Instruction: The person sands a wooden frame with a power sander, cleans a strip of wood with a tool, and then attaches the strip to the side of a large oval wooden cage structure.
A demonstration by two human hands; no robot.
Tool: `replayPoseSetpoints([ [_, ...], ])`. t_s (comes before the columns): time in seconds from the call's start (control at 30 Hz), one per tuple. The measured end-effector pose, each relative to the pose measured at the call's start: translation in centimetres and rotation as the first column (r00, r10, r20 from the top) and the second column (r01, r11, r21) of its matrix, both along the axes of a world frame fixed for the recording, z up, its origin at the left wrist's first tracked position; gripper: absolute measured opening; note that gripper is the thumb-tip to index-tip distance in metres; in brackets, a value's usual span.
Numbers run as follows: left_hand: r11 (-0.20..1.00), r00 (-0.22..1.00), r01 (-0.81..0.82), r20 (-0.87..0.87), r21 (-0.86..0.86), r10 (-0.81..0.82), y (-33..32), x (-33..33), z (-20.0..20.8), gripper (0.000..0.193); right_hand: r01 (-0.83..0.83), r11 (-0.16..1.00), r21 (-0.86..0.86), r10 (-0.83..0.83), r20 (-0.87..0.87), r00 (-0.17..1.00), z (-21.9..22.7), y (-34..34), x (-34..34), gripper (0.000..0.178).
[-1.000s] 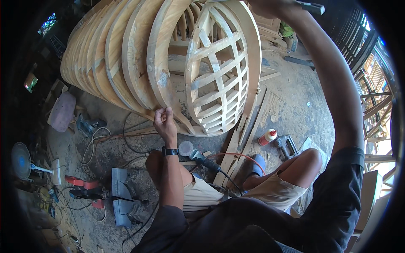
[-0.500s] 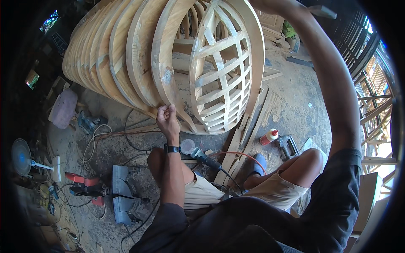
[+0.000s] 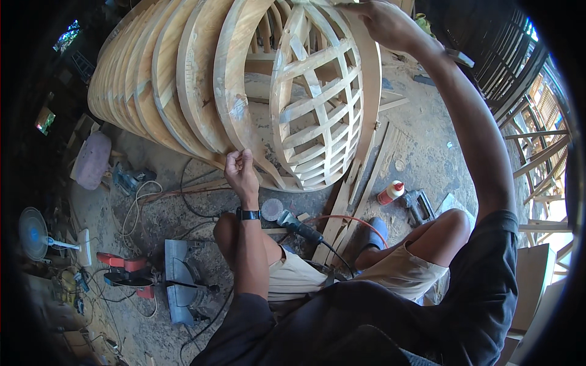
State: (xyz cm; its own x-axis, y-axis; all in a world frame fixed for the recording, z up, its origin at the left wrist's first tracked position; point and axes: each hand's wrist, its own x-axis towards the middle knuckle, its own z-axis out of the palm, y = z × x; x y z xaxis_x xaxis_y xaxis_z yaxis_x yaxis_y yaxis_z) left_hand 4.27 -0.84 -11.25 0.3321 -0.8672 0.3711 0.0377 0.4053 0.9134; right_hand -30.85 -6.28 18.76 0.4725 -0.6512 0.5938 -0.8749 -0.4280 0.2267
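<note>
A large, barrel-shaped wooden frame (image 3: 229,107) of curved ribs lies across the upper middle. Its right end carries a bulging lattice of crossed slats (image 3: 317,131). My left hand (image 3: 242,177), with a dark watch on the wrist, is closed at the frame's lower edge, thumb against the curled fingers. What sits in that pinch, if anything, is too small to make out. Reaching up and over, my right hand (image 3: 390,25) is at the top of the lattice end, with a finger stretched leftward along the wood. Its other fingers are partly hidden.
An angle grinder (image 3: 299,229) lies between my legs beside long wooden strips (image 3: 369,177). A red-and-white bottle (image 3: 390,192) and a grey clamp-like tool (image 3: 419,207) are to the right. At left are a mitre saw (image 3: 177,280), a fan (image 3: 35,233), cables and a purplish stool (image 3: 91,160).
My right hand has come down and into view at the frame's top, its finger on the wood. My left hand has stayed at the lower edge. The view has shifted slightly.
</note>
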Motion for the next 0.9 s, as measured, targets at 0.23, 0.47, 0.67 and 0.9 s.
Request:
replayPoseSetpoints([
  [0.23, 0.998, 0.998, -0.052, 0.040, -0.020, 0.053, -0.3, 0.6, -0.2, 0.022, 0.083, 0.992, 0.094, -0.087, 0.036, 0.996, -2.2, 1.2, 2.6, 0.041],
  [0.47, 0.999, 0.999, -0.042, 0.015, -0.024, 0.042, -0.5, 0.7, -0.5, 0.023, 0.196, 0.972, 0.129, -0.201, 0.027, 0.979, -1.1, 2.2, 2.3, 0.047],
  [0.67, 0.999, 0.998, -0.033, 0.046, -0.029, 0.034, -0.4, 0.8, -0.3, 0.023, 0.260, 0.966, 0.007, -0.260, -0.002, 0.966, 3.9, 2.6, 1.4, 0.047],
  [0.9, 1.000, 0.999, -0.026, 0.027, 0.002, 0.026, -0.1, 0.4, -0.2, 0.025, 0.341, 0.940, 0.017, -0.322, -0.283, 0.903, 2.5, 3.5, -3.5, 0.059],
])
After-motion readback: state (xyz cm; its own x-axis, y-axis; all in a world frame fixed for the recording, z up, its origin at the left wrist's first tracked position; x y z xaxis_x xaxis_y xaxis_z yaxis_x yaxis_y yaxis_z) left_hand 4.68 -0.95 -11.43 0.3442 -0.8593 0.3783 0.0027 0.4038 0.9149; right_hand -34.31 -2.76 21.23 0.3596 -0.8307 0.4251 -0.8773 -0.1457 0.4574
